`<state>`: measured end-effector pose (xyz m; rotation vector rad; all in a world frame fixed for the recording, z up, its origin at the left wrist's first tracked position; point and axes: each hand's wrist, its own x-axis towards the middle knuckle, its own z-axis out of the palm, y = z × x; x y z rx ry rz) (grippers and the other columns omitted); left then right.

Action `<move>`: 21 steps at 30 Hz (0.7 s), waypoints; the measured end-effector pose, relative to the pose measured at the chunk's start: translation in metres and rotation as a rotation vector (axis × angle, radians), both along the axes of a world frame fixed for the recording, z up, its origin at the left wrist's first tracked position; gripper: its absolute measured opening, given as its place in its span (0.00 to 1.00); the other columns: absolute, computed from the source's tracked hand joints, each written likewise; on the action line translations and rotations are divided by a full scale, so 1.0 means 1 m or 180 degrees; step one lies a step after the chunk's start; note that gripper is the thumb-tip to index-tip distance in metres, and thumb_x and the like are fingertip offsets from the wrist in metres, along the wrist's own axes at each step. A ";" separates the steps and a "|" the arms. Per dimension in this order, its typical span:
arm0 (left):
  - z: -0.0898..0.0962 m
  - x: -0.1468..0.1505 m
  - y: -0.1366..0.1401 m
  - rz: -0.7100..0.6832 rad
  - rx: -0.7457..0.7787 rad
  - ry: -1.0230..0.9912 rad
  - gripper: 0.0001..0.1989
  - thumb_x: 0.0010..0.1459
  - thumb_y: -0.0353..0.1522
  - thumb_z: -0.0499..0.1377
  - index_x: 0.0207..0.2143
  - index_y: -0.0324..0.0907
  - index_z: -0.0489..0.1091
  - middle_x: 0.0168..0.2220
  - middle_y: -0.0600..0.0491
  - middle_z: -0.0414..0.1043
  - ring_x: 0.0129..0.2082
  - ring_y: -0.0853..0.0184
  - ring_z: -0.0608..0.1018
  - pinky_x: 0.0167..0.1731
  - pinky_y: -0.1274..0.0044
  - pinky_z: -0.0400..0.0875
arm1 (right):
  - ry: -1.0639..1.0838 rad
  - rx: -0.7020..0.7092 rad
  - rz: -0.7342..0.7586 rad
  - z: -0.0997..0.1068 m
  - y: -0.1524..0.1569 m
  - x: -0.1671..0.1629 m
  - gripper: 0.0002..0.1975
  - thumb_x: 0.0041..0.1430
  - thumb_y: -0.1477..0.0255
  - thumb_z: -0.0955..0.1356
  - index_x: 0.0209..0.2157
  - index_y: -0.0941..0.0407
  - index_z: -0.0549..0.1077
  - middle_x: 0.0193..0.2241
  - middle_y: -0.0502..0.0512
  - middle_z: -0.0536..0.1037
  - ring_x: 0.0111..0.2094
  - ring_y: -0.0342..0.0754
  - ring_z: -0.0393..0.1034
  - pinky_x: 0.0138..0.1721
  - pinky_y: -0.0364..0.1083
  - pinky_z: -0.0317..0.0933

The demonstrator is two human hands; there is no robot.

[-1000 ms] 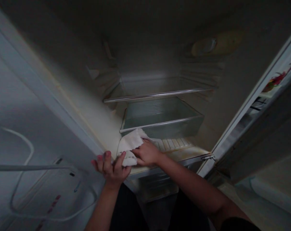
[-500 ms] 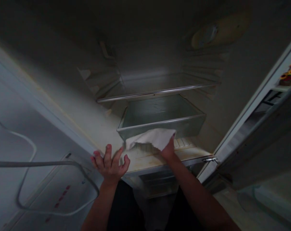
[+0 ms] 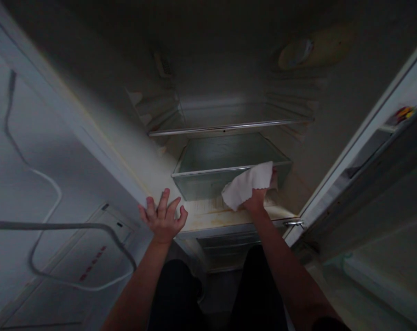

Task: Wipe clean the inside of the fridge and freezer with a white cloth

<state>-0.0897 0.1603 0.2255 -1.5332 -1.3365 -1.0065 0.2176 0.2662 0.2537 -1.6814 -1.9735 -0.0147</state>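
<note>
A pale cloth (image 3: 248, 186) with a scalloped edge is in my right hand (image 3: 256, 200), held against the right front of a clear drawer (image 3: 203, 186) inside the fridge. The cloth hides most of those fingers. My left hand (image 3: 164, 220) has its fingers spread at the front left edge of the fridge compartment, holding nothing. Between the hands runs the stained white fridge floor (image 3: 208, 219). Above the drawer sits a glass shelf (image 3: 225, 128) with a metal front trim.
The open fridge door (image 3: 363, 220) stands on the right, with a metal hinge (image 3: 294, 223) at the compartment's lower corner. A grey cable (image 3: 56, 226) loops in front at the left. Below the compartment, another drawer (image 3: 225, 248) shows between my knees.
My right hand has moved right and slightly up with the cloth, from the drawer's lower middle to its right front. My left hand stays spread near the left edge. The view has shifted slightly.
</note>
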 end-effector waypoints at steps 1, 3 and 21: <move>0.000 0.001 0.000 -0.0014 -0.0036 -0.0071 0.17 0.53 0.37 0.65 0.47 0.49 0.78 0.63 0.48 0.70 0.74 0.46 0.48 0.69 0.50 0.35 | 0.0105 0.0072 -0.0197 0.001 -0.001 -0.016 0.37 0.69 0.59 0.60 0.69 0.72 0.58 0.67 0.77 0.57 0.70 0.71 0.42 0.68 0.69 0.33; 0.001 0.002 -0.001 -0.0058 -0.0092 -0.0186 0.16 0.53 0.38 0.65 0.46 0.48 0.78 0.63 0.48 0.71 0.74 0.45 0.49 0.69 0.49 0.33 | 0.0230 0.0189 -0.0327 0.005 -0.003 -0.046 0.41 0.65 0.58 0.65 0.68 0.74 0.59 0.67 0.79 0.56 0.70 0.78 0.33 0.66 0.74 0.23; 0.021 0.007 -0.012 -0.0649 0.0206 0.0368 0.27 0.58 0.38 0.63 0.60 0.49 0.71 0.64 0.52 0.69 0.75 0.58 0.46 0.72 0.59 0.35 | -0.0698 -0.0680 0.2010 -0.040 -0.076 -0.116 0.28 0.62 0.67 0.68 0.61 0.63 0.72 0.69 0.65 0.59 0.71 0.62 0.47 0.70 0.60 0.45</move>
